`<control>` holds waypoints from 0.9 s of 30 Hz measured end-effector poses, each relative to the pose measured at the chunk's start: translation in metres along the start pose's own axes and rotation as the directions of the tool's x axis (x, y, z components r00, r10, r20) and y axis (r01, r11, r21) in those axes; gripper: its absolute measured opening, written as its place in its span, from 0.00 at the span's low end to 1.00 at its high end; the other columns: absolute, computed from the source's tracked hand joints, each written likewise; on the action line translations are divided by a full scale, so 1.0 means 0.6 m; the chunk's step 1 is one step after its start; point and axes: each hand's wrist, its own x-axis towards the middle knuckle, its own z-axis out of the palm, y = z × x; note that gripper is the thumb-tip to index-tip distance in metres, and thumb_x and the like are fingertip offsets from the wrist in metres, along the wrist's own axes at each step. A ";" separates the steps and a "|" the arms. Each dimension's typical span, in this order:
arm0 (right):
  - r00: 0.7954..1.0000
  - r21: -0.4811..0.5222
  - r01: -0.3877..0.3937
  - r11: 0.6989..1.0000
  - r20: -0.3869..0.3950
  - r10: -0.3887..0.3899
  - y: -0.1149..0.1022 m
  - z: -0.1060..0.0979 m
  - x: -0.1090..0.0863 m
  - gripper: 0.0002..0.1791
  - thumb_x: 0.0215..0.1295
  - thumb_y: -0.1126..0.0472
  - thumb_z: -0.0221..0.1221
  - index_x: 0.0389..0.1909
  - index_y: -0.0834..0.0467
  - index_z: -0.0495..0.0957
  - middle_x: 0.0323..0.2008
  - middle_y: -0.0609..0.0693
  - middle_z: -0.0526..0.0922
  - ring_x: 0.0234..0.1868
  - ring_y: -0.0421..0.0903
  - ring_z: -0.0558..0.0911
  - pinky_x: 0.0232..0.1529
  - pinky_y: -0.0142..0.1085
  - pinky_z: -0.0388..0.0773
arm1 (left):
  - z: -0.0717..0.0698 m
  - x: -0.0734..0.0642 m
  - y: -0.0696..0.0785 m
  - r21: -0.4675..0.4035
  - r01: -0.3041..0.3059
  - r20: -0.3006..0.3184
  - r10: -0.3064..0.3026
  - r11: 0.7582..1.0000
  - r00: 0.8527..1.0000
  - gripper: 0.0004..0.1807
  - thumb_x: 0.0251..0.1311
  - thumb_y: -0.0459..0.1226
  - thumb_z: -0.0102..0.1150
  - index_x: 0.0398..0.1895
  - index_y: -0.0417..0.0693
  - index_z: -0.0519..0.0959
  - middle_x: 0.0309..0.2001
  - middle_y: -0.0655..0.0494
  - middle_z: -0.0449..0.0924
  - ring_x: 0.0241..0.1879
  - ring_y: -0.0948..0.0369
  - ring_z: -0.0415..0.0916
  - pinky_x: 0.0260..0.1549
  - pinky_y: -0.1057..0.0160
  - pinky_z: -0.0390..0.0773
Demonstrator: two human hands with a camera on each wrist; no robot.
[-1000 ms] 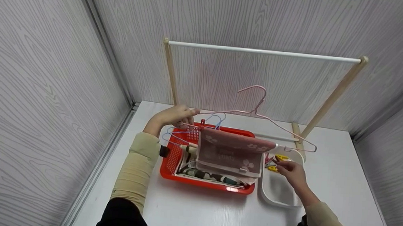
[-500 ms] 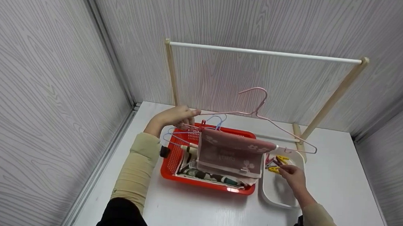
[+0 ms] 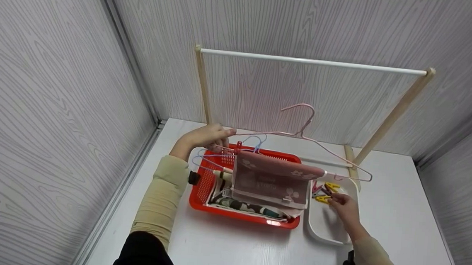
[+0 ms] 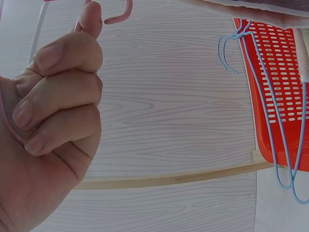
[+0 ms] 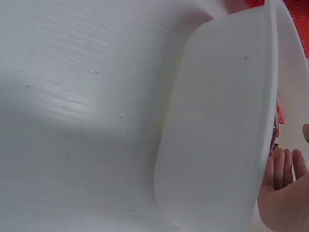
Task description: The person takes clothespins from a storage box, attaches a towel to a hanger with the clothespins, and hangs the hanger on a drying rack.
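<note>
In the head view my left hand [image 3: 208,137] grips the left end of a pink clothes hanger [image 3: 302,133] and holds it raised above the red basket. A pink towel [image 3: 274,181] is draped over the hanger's lower bar, with a red clothespin [image 3: 238,147] at its left end. In the left wrist view that hand's fingers [image 4: 63,92] are curled. My right hand [image 3: 345,208] reaches into a white bin [image 3: 328,236], its fingertips at a dark clothespin [image 3: 328,189], seemingly pinching it. Yellow clothespins [image 3: 332,186] lie beside it. The bin wall partly hides the clothespins in the right wrist view.
Under the towel stands a red basket [image 3: 202,205] containing patterned cloth [image 3: 243,206]. Blue hangers [image 3: 209,162] stick out over its left side. Behind rises a drying rack with a white rail [image 3: 307,61] and wooden posts [image 3: 395,114]. Walls enclose the table.
My right hand has shifted slightly back toward the right along the dark clothespin inside the bin. The left hand, hanger and towel have stayed nearly still.
</note>
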 end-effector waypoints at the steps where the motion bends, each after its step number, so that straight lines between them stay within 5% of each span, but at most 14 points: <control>1: 1.000 -0.005 -0.003 1.000 0.004 0.003 0.001 0.000 0.002 0.26 0.75 0.65 0.63 0.66 0.77 0.71 0.53 0.62 0.84 0.38 0.30 0.77 0.40 0.23 0.79 | 0.000 0.000 -0.001 0.008 0.000 -0.001 0.000 1.000 1.000 0.36 0.81 0.56 0.43 0.38 0.30 0.85 0.23 0.59 0.79 0.20 0.71 0.72 0.25 0.72 0.78; 19: 0.998 -0.093 -0.031 0.995 0.059 0.037 0.019 -0.004 0.016 0.30 0.73 0.66 0.63 0.70 0.75 0.68 0.53 0.65 0.82 0.40 0.36 0.77 0.38 0.23 0.76 | 0.000 0.003 0.001 0.032 -0.016 0.019 0.015 0.999 1.000 0.37 0.82 0.55 0.41 0.38 0.29 0.86 0.21 0.61 0.76 0.19 0.69 0.70 0.22 0.73 0.74; 27: 0.996 -0.094 -0.032 0.995 0.079 0.040 0.027 -0.008 0.022 0.32 0.72 0.66 0.63 0.71 0.76 0.65 0.44 0.55 0.84 0.36 0.35 0.77 0.36 0.24 0.76 | 0.001 0.003 -0.002 0.015 -0.024 0.024 0.023 1.000 0.999 0.39 0.81 0.58 0.43 0.37 0.30 0.86 0.21 0.60 0.79 0.19 0.70 0.69 0.21 0.73 0.72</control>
